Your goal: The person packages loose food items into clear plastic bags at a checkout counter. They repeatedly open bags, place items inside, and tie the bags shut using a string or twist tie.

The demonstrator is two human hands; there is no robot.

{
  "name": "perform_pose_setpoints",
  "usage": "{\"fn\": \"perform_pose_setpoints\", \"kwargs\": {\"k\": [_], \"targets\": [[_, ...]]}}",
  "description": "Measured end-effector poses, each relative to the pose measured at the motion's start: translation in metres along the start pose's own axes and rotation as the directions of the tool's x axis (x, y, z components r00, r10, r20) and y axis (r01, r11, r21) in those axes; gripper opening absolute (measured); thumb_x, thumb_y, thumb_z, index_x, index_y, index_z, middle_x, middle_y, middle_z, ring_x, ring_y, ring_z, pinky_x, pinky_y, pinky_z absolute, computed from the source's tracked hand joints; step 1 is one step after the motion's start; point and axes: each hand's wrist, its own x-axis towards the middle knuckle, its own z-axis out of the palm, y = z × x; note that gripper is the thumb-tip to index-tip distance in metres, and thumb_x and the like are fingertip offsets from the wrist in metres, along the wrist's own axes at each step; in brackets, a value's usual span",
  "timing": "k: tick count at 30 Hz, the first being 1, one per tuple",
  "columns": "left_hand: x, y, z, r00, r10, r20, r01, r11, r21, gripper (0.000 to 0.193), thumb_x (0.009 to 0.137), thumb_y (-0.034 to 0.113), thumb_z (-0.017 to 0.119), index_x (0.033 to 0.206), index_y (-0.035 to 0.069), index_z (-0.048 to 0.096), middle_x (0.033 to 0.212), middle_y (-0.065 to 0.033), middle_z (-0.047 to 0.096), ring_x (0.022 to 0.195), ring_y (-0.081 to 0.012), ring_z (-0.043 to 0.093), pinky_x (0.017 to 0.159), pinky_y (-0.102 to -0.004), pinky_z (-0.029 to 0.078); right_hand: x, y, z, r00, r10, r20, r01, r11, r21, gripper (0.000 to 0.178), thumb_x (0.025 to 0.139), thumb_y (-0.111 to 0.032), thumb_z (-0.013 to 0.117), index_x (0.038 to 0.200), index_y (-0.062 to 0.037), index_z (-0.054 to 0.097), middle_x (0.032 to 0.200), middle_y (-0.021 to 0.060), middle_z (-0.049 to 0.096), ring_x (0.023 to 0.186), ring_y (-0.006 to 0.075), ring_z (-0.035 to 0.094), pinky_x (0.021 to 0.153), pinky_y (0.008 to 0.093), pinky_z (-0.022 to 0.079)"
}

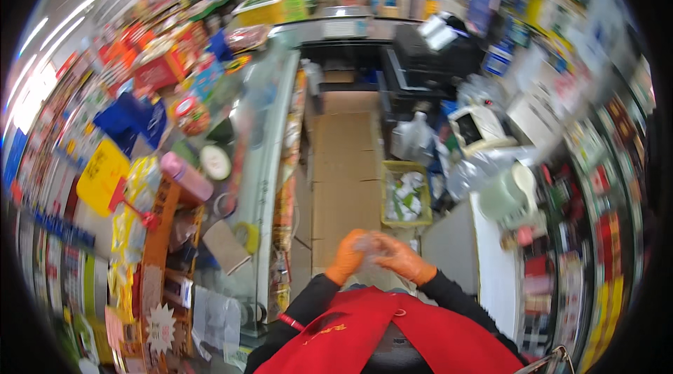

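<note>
The view looks down into a narrow shop aisle with a floor of brown cardboard sheets (343, 164). On the person's left runs a long glass counter (270, 164), and many coloured goods lie on top of it, among them a pink bottle (186, 176) and a yellow package (103, 176). On the right stands a white counter (491, 269), with a pale green kettle (508, 195) and a small white screen device (473, 127) near it. Farther along the aisle there is a black printer (434, 55). Beside the cardboard, on the floor, stands a yellow basket (406, 195) with white and green papers inside.

At the lower edge the person wears a red apron (378, 335) over black sleeves. Both hands are in orange gloves and they meet in front of the chest, above the floor. The left hand (348, 256) and the right hand (406, 260) hold together a small clear plastic piece (370, 244), maybe a thin bag. The fingers of both hands are bent and pinch it from the two sides. The picture is blurred here, so I cannot tell its exact shape.
</note>
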Motion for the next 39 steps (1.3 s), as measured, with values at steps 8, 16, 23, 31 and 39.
{"fn": "perform_pose_setpoints", "kwargs": {"k": [8,16,23,31,39], "targets": [[0.042,0.059,-0.026,0.909,0.191,-0.370,0.146,0.686,0.713,0.076,0.077,-0.001,0.062,0.150,0.004,0.040,0.135,-0.0230,0.055,0.126,-0.0411,0.052,0.108,-0.0458,0.043,0.119,0.189,-0.156,0.859,0.297,-0.417,-0.368,0.925,-0.098,0.013,0.078,-0.008,0.062,0.089,-0.0018,0.066,0.070,0.0099,0.064,0.060,0.0222,0.062,0.058,0.0347,0.051],[-0.096,0.039,-0.057,0.458,0.132,-0.879,0.621,0.659,0.423,0.055,0.088,0.014,0.066,0.142,0.012,0.055,0.121,-0.0170,0.066,0.111,-0.0366,0.064,0.094,-0.0464,0.052,0.308,0.210,-0.226,0.829,-0.242,-0.504,-0.208,0.703,-0.680,0.059,0.092,-0.027,0.071,0.134,0.0115,0.054,0.129,0.0250,0.064,0.118,0.0395,0.061,0.103,0.0421,0.047],[-0.134,0.037,0.034,0.170,0.106,-0.980,0.796,0.572,0.200,0.045,0.095,0.020,0.064,0.140,0.016,0.059,0.126,-0.0110,0.067,0.121,-0.0312,0.061,0.109,-0.0485,0.041,0.316,0.033,0.051,0.771,0.164,0.615,-0.338,0.924,0.178,0.042,0.098,-0.026,0.068,0.133,-0.0035,0.063,0.120,0.0079,0.068,0.087,0.0139,0.064,0.075,0.0270,0.050],[-0.198,0.057,0.121,-0.118,0.226,-0.967,0.742,0.667,0.066,0.037,0.099,0.024,0.061,0.135,0.013,0.062,0.130,-0.0111,0.066,0.128,-0.0320,0.057,0.112,-0.0471,0.038,0.126,-0.081,0.191,0.093,-0.054,0.994,-0.761,0.640,0.106,0.051,0.100,-0.026,0.065,0.139,0.0044,0.053,0.125,0.0156,0.066,0.106,0.0225,0.067,0.093,0.0354,0.053],[-0.345,0.078,0.209,-0.381,0.275,-0.883,0.550,0.835,0.023,0.031,0.099,0.022,0.062,0.125,0.007,0.069,0.121,-0.0143,0.070,0.114,-0.0335,0.064,0.099,-0.0406,0.050,-0.063,-0.088,0.282,-0.329,0.001,0.944,-0.721,0.645,-0.252,0.046,0.101,-0.025,0.061,0.140,-0.0003,0.055,0.130,0.0130,0.066,0.113,0.0244,0.065,0.102,0.0402,0.049]]}}
